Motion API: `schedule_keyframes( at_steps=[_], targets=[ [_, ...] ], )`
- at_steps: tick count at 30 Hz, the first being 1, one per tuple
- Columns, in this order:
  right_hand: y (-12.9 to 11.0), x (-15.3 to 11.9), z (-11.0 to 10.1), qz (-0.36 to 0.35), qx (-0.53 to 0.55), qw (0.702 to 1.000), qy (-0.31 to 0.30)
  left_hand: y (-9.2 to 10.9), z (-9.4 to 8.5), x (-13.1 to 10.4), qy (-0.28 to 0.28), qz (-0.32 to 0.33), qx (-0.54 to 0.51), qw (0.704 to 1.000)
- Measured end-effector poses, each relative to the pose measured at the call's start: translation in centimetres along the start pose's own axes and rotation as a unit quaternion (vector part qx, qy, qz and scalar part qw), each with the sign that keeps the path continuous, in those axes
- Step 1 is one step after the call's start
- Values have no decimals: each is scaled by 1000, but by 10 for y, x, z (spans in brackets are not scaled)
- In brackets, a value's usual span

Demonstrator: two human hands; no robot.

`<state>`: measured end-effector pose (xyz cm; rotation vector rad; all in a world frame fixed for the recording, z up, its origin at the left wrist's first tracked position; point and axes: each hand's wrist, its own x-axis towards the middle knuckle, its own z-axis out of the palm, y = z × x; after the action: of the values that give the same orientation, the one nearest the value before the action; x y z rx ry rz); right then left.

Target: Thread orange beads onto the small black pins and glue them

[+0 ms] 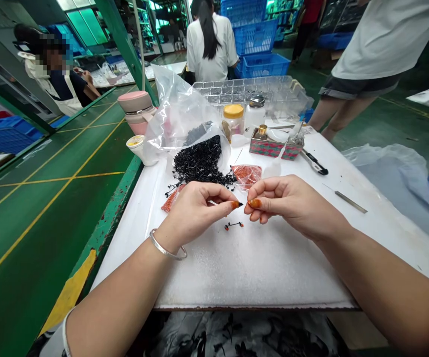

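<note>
Just above the white work surface point(259, 277), a small black piece point(240, 204) is pinched between the closed thumb and forefinger of the left hand point(197, 206), its dark tip left protruding toward the right hand point(292, 204). The right thumb and fingers are drawn close together just beside that tip, a narrow gap being left between; whether anything is gripped there cannot be told. Below this gap, a black part with orange-red ends point(234, 225) is laid on the surface, touched by neither hand. Beyond the left hand, black parts point(199, 161) are heaped.
</note>
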<state>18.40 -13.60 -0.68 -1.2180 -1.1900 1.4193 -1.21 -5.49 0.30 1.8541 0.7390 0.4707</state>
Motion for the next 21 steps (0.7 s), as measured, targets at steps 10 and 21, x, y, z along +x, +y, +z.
schedule_keyframes(
  at_steps=[10,21],
  targets=[
    [-2,0,5,-8,-36,999,-2,0,1,2,-35,-5,-23,999],
    [-3,-2,6,-16,-66,997,-23,-1,2,2,-75,-18,-38,996]
  ],
)
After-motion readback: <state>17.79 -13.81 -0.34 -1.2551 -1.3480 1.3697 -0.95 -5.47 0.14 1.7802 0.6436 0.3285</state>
